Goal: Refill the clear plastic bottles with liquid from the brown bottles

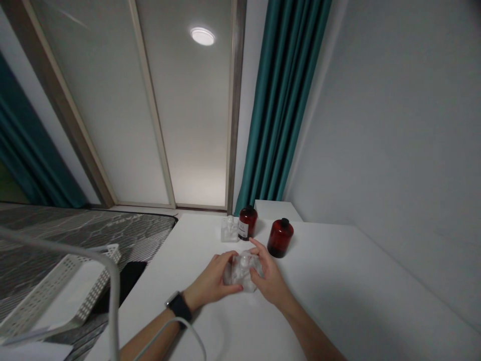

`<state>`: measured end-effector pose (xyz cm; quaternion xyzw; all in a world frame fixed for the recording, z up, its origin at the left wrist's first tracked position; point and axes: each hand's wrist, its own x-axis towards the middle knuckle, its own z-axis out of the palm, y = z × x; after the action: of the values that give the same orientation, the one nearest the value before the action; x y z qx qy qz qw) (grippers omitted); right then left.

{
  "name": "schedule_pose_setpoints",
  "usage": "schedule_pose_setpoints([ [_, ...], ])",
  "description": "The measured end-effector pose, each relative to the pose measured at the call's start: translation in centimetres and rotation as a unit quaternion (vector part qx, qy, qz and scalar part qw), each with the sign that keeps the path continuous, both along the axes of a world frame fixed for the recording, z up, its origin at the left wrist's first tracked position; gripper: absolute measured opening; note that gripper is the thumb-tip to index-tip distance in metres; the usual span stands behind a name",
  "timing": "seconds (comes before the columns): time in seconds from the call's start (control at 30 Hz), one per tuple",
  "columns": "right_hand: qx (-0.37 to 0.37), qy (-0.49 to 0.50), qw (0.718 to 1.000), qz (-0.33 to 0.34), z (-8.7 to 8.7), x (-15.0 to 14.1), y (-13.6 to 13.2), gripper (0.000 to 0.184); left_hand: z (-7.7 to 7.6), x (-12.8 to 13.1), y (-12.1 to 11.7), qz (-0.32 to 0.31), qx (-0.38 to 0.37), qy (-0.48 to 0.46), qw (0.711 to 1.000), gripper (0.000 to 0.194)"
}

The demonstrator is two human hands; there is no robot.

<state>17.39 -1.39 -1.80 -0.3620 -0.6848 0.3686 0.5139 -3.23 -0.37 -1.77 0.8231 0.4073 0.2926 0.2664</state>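
Table: white tabletop [330,291] under both hands.
Past the fingertips: dark-red round bottle with black cap [280,238] just beyond the right fingers [257,244], then dark-red labelled bottle [248,224] and small clear square bottle [229,229].
Wrist: black watch [179,308] on the left.
Hands: left hand [211,279] and right hand [271,279] closing in together!
Fingers: spread, clasping clear pump bottle [242,272] between them.

Home bedroom: teal curtains [281,100], white table [338,281] (mattress [75,230] at left).

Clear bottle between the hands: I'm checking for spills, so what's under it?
White tabletop shows around the clear bottle, which the left hand and right hand grip. Directly beneath, the bottle and hands cover the surface, hiding any spill.
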Motion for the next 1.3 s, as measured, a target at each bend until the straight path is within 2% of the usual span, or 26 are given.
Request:
schedule_pose_setpoints([
  [0.13,-0.009,0.008,1.0,0.011,-0.2,0.0,0.0,0.075,0.0,0.1,0.0,0.002,0.001,0.0,1.0,0.073],
  [0.33,-0.012,0.005,1.0,-0.025,-0.4,-0.3,-0.2,0.074,0.3,0.2,0.0,0.006,0.006,0.001,1.0,0.07],
  [0.53,-0.035,-0.001,0.999,-0.011,0.4,-0.7,-0.6,0.067,0.1,0.1,0.0,0.001,0.013,-0.002,1.0,0.073],
  [0.67,-0.045,0.002,0.999,0.014,0.2,-0.6,-0.4,0.064,0.0,0.0,-0.2,-0.006,0.013,-0.004,1.0,0.071],
  [0.87,-0.044,0.018,0.998,-0.048,-0.5,-1.2,-0.3,0.058,0.0,0.5,-0.5,0.002,0.019,-0.013,1.0,0.072],
  [1.07,-0.045,0.032,0.998,0.016,-0.1,-0.5,-0.3,0.064,0.0,0.5,-0.5,0.011,-0.006,-0.022,1.0,0.073],
  [1.3,-0.056,0.062,0.996,-0.007,-0.9,-1.1,0.2,0.048,0.0,0.7,-0.5,0.035,0.015,-0.016,0.999,0.069],
])
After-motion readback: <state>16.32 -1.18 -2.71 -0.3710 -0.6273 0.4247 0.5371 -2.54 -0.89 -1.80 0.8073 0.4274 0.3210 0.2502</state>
